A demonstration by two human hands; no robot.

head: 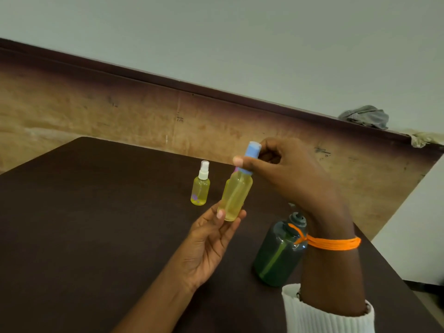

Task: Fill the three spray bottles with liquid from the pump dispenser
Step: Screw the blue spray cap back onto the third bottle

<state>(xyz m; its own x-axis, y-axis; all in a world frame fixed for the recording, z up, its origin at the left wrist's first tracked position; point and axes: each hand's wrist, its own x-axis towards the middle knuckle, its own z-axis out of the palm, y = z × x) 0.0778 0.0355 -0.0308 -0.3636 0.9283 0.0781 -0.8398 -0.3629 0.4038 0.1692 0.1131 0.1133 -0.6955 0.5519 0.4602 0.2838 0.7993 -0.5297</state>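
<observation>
A clear spray bottle (236,197) full of yellow liquid is held up above the dark table (96,224). My left hand (211,241) grips its base between thumb and fingers. My right hand (286,174) pinches its blue cap (252,153) at the top. A smaller spray bottle (200,188) with a white nozzle and yellow liquid stands on the table to the left. The dark green pump dispenser bottle (278,255) stands near my right forearm, which partly hides it. A third spray bottle is not in view.
A brown wall skirting (120,104) runs behind the table. A grey cloth (365,116) lies on the ledge at the upper right. An orange thread band (334,243) circles my right wrist. The table's right edge drops off near a pale wall.
</observation>
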